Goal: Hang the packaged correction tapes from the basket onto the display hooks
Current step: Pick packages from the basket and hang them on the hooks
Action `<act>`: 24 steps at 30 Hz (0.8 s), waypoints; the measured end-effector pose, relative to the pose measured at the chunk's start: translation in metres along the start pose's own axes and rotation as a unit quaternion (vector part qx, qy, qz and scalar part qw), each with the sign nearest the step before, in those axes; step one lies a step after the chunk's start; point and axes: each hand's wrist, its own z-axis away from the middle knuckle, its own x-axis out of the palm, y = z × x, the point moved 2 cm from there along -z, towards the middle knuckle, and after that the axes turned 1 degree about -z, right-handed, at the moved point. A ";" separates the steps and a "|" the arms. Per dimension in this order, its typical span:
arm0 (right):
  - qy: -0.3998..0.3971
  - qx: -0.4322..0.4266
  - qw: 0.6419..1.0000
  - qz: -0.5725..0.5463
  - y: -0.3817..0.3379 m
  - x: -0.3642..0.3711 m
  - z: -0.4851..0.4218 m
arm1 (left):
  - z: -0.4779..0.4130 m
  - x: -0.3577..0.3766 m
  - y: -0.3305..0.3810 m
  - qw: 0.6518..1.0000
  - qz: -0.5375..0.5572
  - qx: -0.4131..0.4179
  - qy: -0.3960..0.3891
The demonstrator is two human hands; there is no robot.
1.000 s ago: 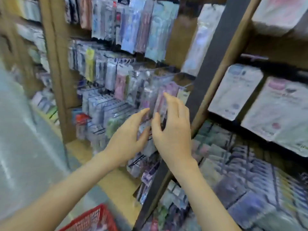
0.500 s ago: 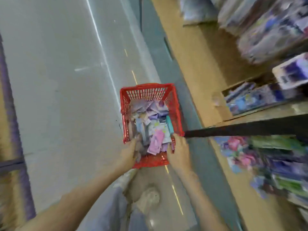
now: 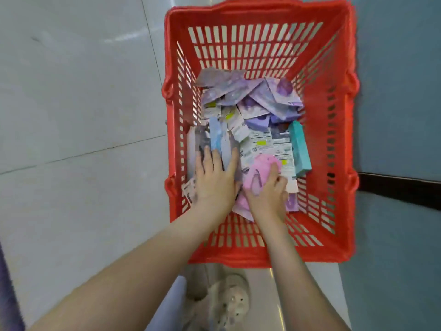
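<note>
Both your hands are now reaching deep inside the red basket (image 3: 262, 8), where half a second ago they were only arriving at its near rim, and your head is leaning in so the basket is filling most of the view. The basket is sitting on the grey tiled floor (image 3: 71, 91), and the correction tape packs (image 3: 250, 96) are lying in a loose heap along its bottom: purple ones are piling up at the far end, and white card backs with small yellow-green stickers are showing in the middle. The printing on those backs is too blurred to read.

Your left hand (image 3: 214, 180) is lying palm down on the grey and pale blue packs at the left side of the heap; its grip is apart, with the fingers spread and straight, pressing on them. Your right hand (image 3: 267, 194) is just beside it, and its grip is clamping on a pink pack (image 3: 257, 173), thumb on top and fingers curling round the edge. A teal box (image 3: 299, 146) is resting against the right wall. Your pale shoe (image 3: 226, 304) is standing just below the near rim.
</note>
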 end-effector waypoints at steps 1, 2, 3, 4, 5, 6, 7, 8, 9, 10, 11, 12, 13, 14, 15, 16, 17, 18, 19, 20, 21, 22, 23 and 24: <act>0.006 -0.009 1.000 0.020 0.000 0.000 -0.003 | -0.005 0.002 0.003 1.000 -0.004 -0.008 0.003; 0.004 -0.011 1.000 0.016 0.000 -0.001 -0.005 | -0.009 -0.002 0.007 1.000 -0.007 -0.014 0.018; -0.001 -0.002 1.000 -0.017 -0.001 -0.005 -0.005 | -0.010 -0.006 0.009 0.999 -0.011 -0.021 0.025; -0.004 0.016 0.998 -0.063 -0.001 -0.011 -0.006 | -0.012 -0.011 0.011 0.999 -0.003 -0.030 0.037; 0.005 0.028 0.993 -0.114 0.000 -0.019 -0.005 | -0.012 -0.018 0.012 0.998 0.033 -0.029 0.034; 0.013 0.037 0.987 -0.153 -0.001 -0.027 -0.002 | -0.010 -0.025 0.013 0.996 0.083 -0.018 0.023; 0.015 0.041 0.983 -0.179 -0.003 -0.037 0.003 | -0.006 -0.033 0.013 0.991 0.136 -0.007 0.009; 0.018 0.038 0.979 -0.200 -0.005 -0.047 0.012 | -0.001 -0.042 0.013 0.980 0.198 -0.003 -0.010; 0.025 0.027 0.976 -0.216 -0.006 -0.056 0.019 | 0.004 -0.052 0.012 0.965 0.262 -0.004 -0.017; 0.031 0.017 0.971 -0.235 -0.010 -0.071 0.030 | 0.011 -0.068 0.011 0.946 0.323 -0.007 -0.017; 0.040 0.004 0.967 -0.252 -0.013 -0.084 0.039 | 0.018 -0.077 0.010 0.929 0.370 -0.012 -0.007; 0.046 -0.006 0.960 -0.278 -0.017 -0.100 0.052 | 0.025 -0.093 0.010 0.910 0.415 -0.022 -0.005; 0.046 -0.023 0.951 -0.305 -0.025 -0.122 0.069 | 0.034 -0.116 0.009 0.884 0.466 -0.030 -0.015; 0.041 -0.042 0.944 -0.326 -0.033 -0.146 0.089 | 0.044 -0.144 0.007 0.846 0.530 -0.046 -0.033; 0.035 -0.062 0.935 -0.349 -0.041 -0.171 0.110 | 0.056 -0.172 0.004 0.805 0.587 -0.068 -0.057; 0.027 -0.074 0.926 -0.370 -0.051 -0.197 0.132 | 0.068 -0.201 0.001 0.774 0.621 -0.079 -0.095; 0.019 -0.077 0.916 -0.392 -0.061 -0.223 0.154 | 0.081 -0.230 -0.002 0.756 0.637 -0.071 -0.133; 0.015 -0.076 0.907 -0.413 -0.071 -0.250 0.177 | 0.094 -0.261 -0.005 0.746 0.643 -0.054 -0.166; 0.012 -0.070 0.898 -0.435 -0.080 -0.276 0.200 | 0.108 -0.293 -0.007 0.733 0.652 -0.036 -0.193; 0.008 -0.060 0.887 -0.458 -0.087 -0.301 0.222 | 0.121 -0.323 -0.010 0.716 0.664 -0.020 -0.217; 0.000 -0.058 0.874 -0.482 -0.096 -0.325 0.244 | 0.135 -0.354 -0.011 0.691 0.682 -0.008 -0.240; -0.008 -0.062 0.864 -0.499 -0.106 -0.348 0.266 | 0.149 -0.384 -0.011 0.659 0.703 -0.005 -0.266; -0.015 -0.072 0.859 -0.507 -0.116 -0.370 0.289 | 0.163 -0.411 -0.010 0.628 0.721 -0.007 -0.293; -0.016 -0.077 0.856 -0.512 -0.125 -0.391 0.310 | 0.178 -0.437 -0.007 0.608 0.728 -0.001 -0.317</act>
